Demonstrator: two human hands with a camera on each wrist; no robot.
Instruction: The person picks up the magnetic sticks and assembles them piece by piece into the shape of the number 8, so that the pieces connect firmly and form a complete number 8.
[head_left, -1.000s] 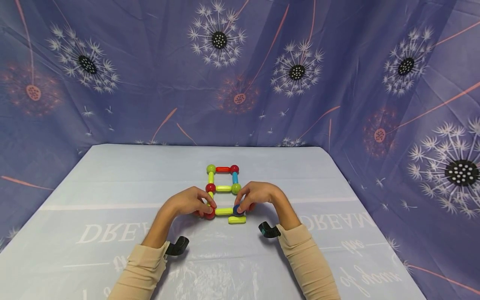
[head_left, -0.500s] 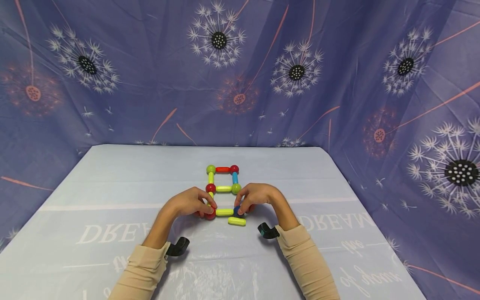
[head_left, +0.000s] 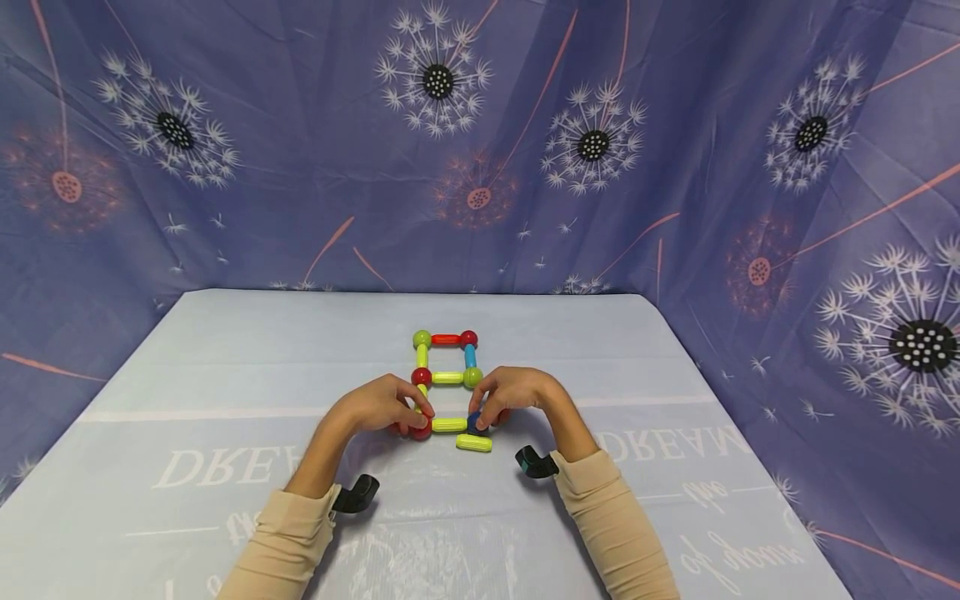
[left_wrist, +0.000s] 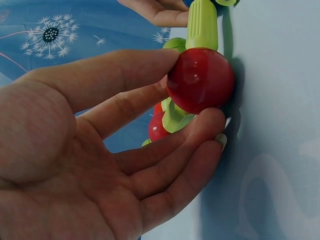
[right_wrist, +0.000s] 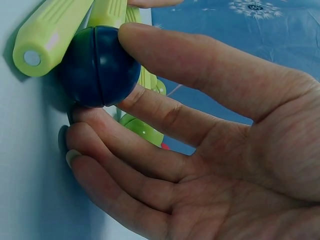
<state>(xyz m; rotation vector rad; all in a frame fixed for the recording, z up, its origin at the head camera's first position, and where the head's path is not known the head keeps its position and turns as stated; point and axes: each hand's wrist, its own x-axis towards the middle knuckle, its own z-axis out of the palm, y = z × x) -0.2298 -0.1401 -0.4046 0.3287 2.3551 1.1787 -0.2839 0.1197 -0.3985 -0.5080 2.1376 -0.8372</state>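
Observation:
My left hand (head_left: 382, 406) pinches a red ball (left_wrist: 201, 80) between thumb and fingers at the near left corner of a frame of magnetic sticks and balls. A dark blue ball (right_wrist: 102, 67) is pinched by my right hand (head_left: 517, 392) at the near right corner. Between the two balls lies a yellow-green stick (head_left: 449, 425). Another yellow-green stick (right_wrist: 45, 37) rests on the table just in front of the blue ball, its metal end showing in the right wrist view. A further yellow-green stick (head_left: 422, 392) runs back from the red ball, partly hidden by my left hand.
Behind, a square joins a second red ball (head_left: 422, 377), green balls (head_left: 472, 377) (head_left: 422, 339) and a far red ball (head_left: 468, 338) with yellow-green, red (head_left: 446, 339) and blue sticks (head_left: 470, 356). A white cloth covers the table (head_left: 262, 358); a dandelion-print curtain (head_left: 300, 125) hangs behind.
The blue ball and my right hand have shifted slightly toward the near edge, and the loose stick has turned a little. My left hand stays on the red ball.

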